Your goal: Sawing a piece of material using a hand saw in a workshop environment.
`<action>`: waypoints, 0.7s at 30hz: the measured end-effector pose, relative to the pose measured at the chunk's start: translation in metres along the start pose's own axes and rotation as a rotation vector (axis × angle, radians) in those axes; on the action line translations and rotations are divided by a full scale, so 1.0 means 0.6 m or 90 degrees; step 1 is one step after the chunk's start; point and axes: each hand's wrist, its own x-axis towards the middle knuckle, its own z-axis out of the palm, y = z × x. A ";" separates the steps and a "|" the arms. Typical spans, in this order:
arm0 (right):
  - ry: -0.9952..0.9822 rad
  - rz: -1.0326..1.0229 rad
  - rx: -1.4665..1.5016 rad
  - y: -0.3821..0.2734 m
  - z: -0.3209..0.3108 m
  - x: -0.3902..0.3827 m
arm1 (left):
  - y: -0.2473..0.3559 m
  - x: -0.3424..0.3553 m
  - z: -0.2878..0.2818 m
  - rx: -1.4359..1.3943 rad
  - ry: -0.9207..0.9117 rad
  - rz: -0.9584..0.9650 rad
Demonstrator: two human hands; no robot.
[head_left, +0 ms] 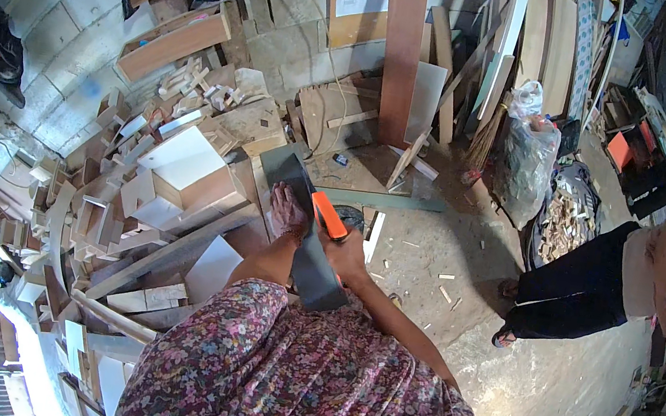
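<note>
At the far left a heap of wood offcuts [106, 200] covers the floor, small blocks and strips lying over one another, with a pale open box [183, 177] of board on top of them. Just right of the heap a long grey board [308, 230] slants from the upper left toward the person's lap, its near end over the flowered dress [298, 384]. The left hand [289, 212] lies flat on the board with fingers spread, pressing on its left edge. Beside it, touching the same board, the right hand [343, 253] is closed around the orange handle [329, 216] of a tool that lies along the board's upper face; its working end is hidden, so what kind of tool it is I cannot tell. Behind the hands tall planks [400, 46] lean upright against the block wall. Further right a clear plastic sack [526, 155] stands on the dusty concrete floor [546, 395], and near it a round basket of wood scraps [563, 225]. At the right edge another person [652, 264] stands in dark trousers, well apart from the board
</note>
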 end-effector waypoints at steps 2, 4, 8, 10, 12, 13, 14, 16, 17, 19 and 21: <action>-0.018 -0.055 -0.103 -0.036 0.004 -0.021 | -0.028 -0.002 0.032 0.014 0.015 0.006; 0.018 -0.081 -0.065 -0.073 -0.019 -0.046 | -0.028 -0.005 0.025 0.026 0.020 0.011; -0.062 0.018 -0.072 -0.089 -0.056 -0.047 | -0.014 0.002 -0.001 -0.070 -0.012 -0.028; -0.030 0.004 -0.102 -0.096 -0.048 -0.055 | -0.014 -0.003 0.000 -0.060 0.022 -0.019; -0.023 -0.007 -0.070 -0.041 -0.014 -0.035 | -0.009 -0.003 0.002 -0.031 0.019 0.007; -0.012 -0.022 -0.041 -0.016 0.002 -0.024 | -0.009 -0.004 0.006 -0.013 0.010 0.002; -0.016 -0.025 -0.041 -0.003 0.010 -0.008 | -0.002 0.003 0.001 -0.012 0.013 -0.001; -0.009 -0.073 -0.103 -0.002 0.027 -0.001 | 0.006 -0.003 -0.022 -0.036 -0.069 -0.046; 0.019 -0.115 -0.079 -0.001 0.030 0.003 | 0.002 0.000 -0.014 0.055 -0.083 -0.009; 0.021 -0.069 -0.045 -0.001 0.026 0.006 | 0.006 0.002 -0.019 0.028 -0.074 -0.039; 0.006 -0.011 -0.024 -0.022 0.004 0.016 | 0.017 0.007 -0.041 0.041 -0.083 -0.053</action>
